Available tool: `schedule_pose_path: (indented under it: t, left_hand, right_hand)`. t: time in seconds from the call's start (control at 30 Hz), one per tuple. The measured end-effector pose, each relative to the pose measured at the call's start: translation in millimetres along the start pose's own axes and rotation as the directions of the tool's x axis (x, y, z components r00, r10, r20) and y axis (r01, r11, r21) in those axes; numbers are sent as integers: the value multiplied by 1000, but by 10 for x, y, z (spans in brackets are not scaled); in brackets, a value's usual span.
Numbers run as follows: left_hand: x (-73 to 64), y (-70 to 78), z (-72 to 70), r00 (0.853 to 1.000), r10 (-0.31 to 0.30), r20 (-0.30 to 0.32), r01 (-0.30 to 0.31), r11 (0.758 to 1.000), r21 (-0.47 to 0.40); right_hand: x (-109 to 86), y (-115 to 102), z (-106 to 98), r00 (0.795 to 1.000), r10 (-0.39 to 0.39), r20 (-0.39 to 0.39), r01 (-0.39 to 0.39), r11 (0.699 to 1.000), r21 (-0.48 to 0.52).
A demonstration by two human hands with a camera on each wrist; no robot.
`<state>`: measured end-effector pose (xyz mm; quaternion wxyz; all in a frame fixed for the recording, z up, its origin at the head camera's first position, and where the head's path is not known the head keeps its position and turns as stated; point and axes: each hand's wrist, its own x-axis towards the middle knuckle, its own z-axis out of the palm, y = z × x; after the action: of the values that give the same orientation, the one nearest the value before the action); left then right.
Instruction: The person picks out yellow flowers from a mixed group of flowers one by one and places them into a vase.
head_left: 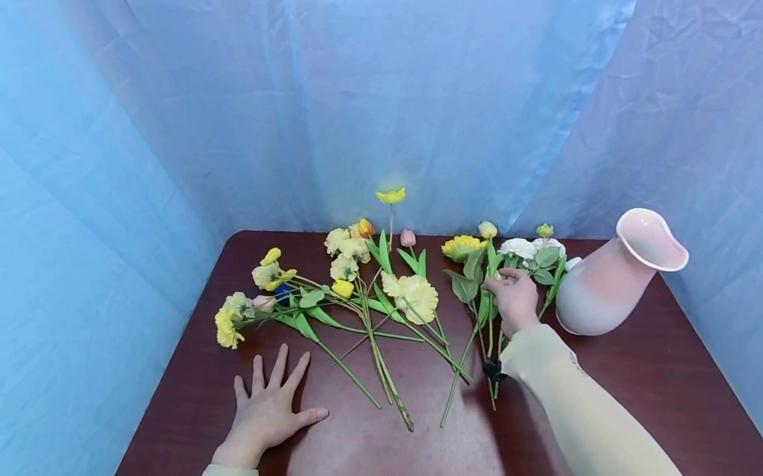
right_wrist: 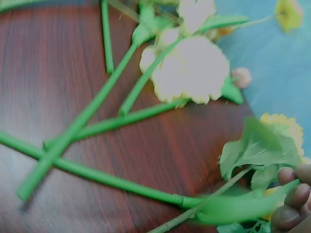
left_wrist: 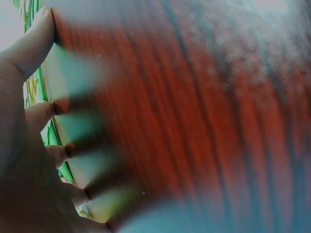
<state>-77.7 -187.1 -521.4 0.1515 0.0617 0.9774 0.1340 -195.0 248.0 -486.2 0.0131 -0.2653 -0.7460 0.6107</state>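
In the head view my left hand [head_left: 268,417] rests on the dark red-brown table [head_left: 340,453], fingers spread. The left wrist view shows its fingertips touching the wood. On the right, my right hand [head_left: 515,303] is over a group of artificial flowers, fingers curled. The right wrist view shows those fingers pinching at the leafy upper part of a green-stemmed tulip [right_wrist: 243,206]; its head is mostly hidden. Beside it lie a yellow sunflower-like bloom [head_left: 464,248], a pale tulip [head_left: 487,229] and white flowers [head_left: 517,248].
A pink-and-white vase [head_left: 604,288] with a flared mouth stands right of my right hand. Several yellow and cream flowers lie across the middle and left, including a large cream bloom [head_left: 416,297] and a pink tulip [head_left: 408,237]. Blue cloth [head_left: 363,111] hangs around the table.
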Motion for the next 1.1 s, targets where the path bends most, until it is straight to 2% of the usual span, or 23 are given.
schedule_pose_path:
  t: [0.13, 0.23, 0.3, 0.37, 0.43, 0.47, 0.5, 0.53, 0.57, 0.63, 0.67, 0.73, 0.77, 0.8, 0.87, 0.93, 1.0, 1.1]
  left_hand:
    - [-3, 4, -12, 1000, -3, 5, 3, 1000, -9]
    - [-11, 0, -26, 1000, -7, 11, 8, 1000, -14]
    - [-14, 0, -31, 1000, -7, 13, 8, 1000, -15]
    - [-14, 3, -32, 1000, -4, 8, 4, 1000, -16]
    - [-13, 5, -29, 1000, -2, 4, 2, 1000, -17]
    - [-12, 6, -27, 1000, -1, 4, 1, 1000, -18]
    - [-12, 6, -24, 1000, -2, 5, 2, 1000, -18]
    - [-12, 5, -21, 1000, -3, 7, 3, 1000, -19]
    - [-8, 3, -20, 1000, -3, 10, 3, 1000, -20]
    - [-2, 0, -15, 1000, -4, 18, 5, 1000, -22]
    - [1, -1, -11, 1000, -5, 22, 5, 1000, -24]
    - [2, -2, -8, 1000, -4, 25, 5, 1000, -29]
    - [4, -2, -6, 1000, -3, 24, 4, 1000, -30]
    - [7, 2, -4, 1000, 0, 22, 1, 1000, -31]
    - [0, -4, -5, 1000, -2, 22, 2, 1000, -30]
    - [0, -7, -2, 1000, -2, 18, 2, 1000, -26]
    - [2, -9, 3, 1000, -2, 16, 3, 1000, -20]
    - [7, -14, 12, 1000, -1, 18, 1, 1000, -13]
  right_hand:
    - [-92, -71, -6, 1000, -14, 24, 10, 987, 162]
    - [-213, -193, -7, 996, -73, 47, 62, 977, 205]
    - [-317, -306, -22, 989, -136, 53, 125, 976, 176]
    - [-426, -440, -59, 976, -213, 52, 207, 973, 103]
    - [-525, -587, -120, 946, -320, 46, 321, 947, -23]
    - [-562, -659, -158, 921, -388, 39, 390, 916, -94]
    - [-595, -733, -205, 887, -460, 31, 458, 872, -175]
    - [-621, -808, -254, 842, -539, 20, 525, 810, -260]
    - [-644, -883, -308, 783, -622, 13, 590, 736, -332]
    - [-681, -1034, -432, 645, -764, 12, 686, 572, -451]
    - [-699, -1112, -495, 572, -820, 17, 717, 490, -496]
    - [-732, -1270, -630, 442, -896, 53, 760, 343, -552]
    - [-746, -1348, -698, 388, -919, 75, 777, 282, -564]
    - [-760, -1423, -762, 345, -934, 92, 780, 231, -581]
    - [-776, -1557, -863, 282, -953, 111, 774, 157, -614]
    - [-781, -1666, -957, 240, -964, 118, 761, 111, -639]
    - [-782, -1751, -1030, 226, -969, 99, 747, 107, -657]
    - [-784, -1841, -1129, 233, -971, 57, 746, 141, -651]
